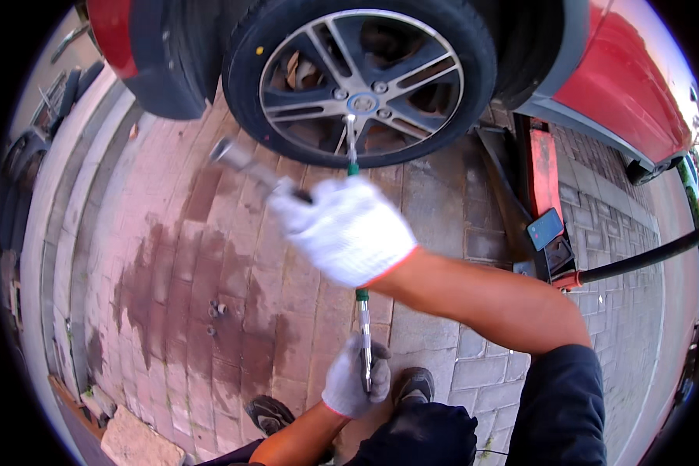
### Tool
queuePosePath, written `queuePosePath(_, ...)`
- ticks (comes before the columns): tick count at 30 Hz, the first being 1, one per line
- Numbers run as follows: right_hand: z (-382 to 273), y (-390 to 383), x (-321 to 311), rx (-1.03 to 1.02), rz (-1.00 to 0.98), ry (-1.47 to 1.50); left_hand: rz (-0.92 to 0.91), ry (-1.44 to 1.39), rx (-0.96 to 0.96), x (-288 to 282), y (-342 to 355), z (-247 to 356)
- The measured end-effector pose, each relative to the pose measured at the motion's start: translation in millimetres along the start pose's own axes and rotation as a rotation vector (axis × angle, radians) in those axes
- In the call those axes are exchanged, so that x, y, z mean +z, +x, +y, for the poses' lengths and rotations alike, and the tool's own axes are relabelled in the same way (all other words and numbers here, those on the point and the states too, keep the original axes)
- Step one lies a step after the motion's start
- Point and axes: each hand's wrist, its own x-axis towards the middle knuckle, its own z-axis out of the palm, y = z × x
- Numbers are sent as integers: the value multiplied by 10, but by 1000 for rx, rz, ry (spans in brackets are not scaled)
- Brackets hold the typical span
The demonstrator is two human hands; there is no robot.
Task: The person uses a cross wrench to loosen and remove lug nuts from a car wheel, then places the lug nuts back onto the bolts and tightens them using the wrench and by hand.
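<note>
My right hand (342, 229), in a white knit glove, is closed on a blurred silver cylindrical tool (237, 158) that points up-left, in front of the wheel. My left hand (353, 377), in a grey-white glove, is closed round the lower end of a long silver torque wrench (363, 318) with green bands. The wrench runs up behind my right hand to the alloy wheel (412, 81), its tip just below the blue-ringed centre cap (363, 102). The black tyre (248, 93) has a small yellow dot. Small metal nuts (216, 309) lie on the paving below.
A red car body (621, 85) surrounds the wheel. A red floor jack (544, 167) with a long black handle (637, 256) is at right, a phone (545, 229) on it. Steps (70, 233) and stacked tyres (31, 163) are at left, a stone slab (140, 439) at lower left.
</note>
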Motion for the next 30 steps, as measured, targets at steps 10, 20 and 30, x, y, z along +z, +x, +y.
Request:
queuePosePath(10, -1002, -2344, 1990, 706, -1006, 1142, -204, -79, 10, -106, 158, 4)
queuePosePath(20, -409, -2179, 1422, 442, -996, 912, -170, -84, -56, -146, 170, 14)
queuePosePath(30, -4, -1557, 624, 843, -225, 354, -174, -106, -95, -129, 216, -37)
